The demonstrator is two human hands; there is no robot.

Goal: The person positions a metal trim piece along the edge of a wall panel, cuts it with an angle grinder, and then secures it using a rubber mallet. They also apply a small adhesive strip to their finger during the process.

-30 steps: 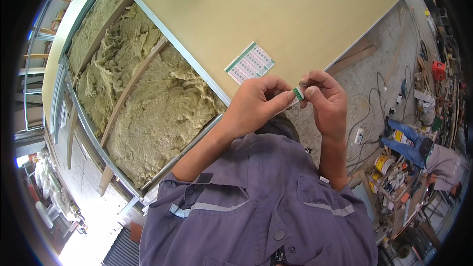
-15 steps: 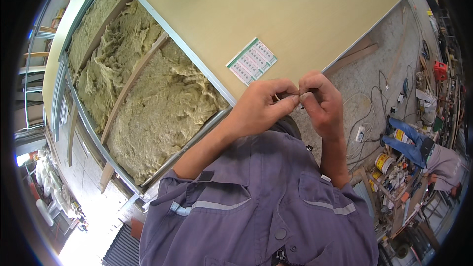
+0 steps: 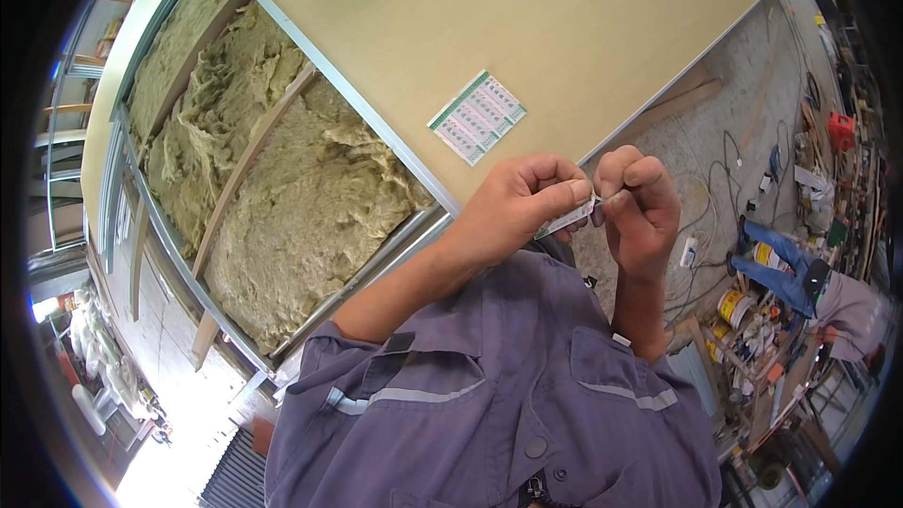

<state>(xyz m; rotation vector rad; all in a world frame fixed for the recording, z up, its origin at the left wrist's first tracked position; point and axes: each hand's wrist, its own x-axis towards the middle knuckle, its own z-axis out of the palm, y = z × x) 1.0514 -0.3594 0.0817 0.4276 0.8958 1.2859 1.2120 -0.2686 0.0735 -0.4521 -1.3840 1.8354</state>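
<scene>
My left hand point(image 3: 527, 198) is closed in a pinch on a small white strip point(image 3: 570, 218) with a green end, seemingly paper or a label. At the strip's upper end my right hand point(image 3: 641, 212) is closed too, thumb and finger pressed together. Whether it grips the strip itself or some tiny piece at its tip, I cannot make out. Just beyond my hands, a white and green printed sheet point(image 3: 478, 118) with rows of small marks lies flat on a large beige panel point(image 3: 583, 28).
Left of the panel, yellowish insulation wool point(image 3: 301, 216) fills a metal frame with curved-looking wooden battens point(image 3: 249, 165). Cables lie on the concrete floor point(image 3: 743, 85) to the right. A person in jeans point(image 3: 785, 268) bends among buckets point(image 3: 734, 309), tools and scrap.
Both hands have shifted slightly right and apart a little. The white strip now shows below my left fingers, where it was hidden before.
</scene>
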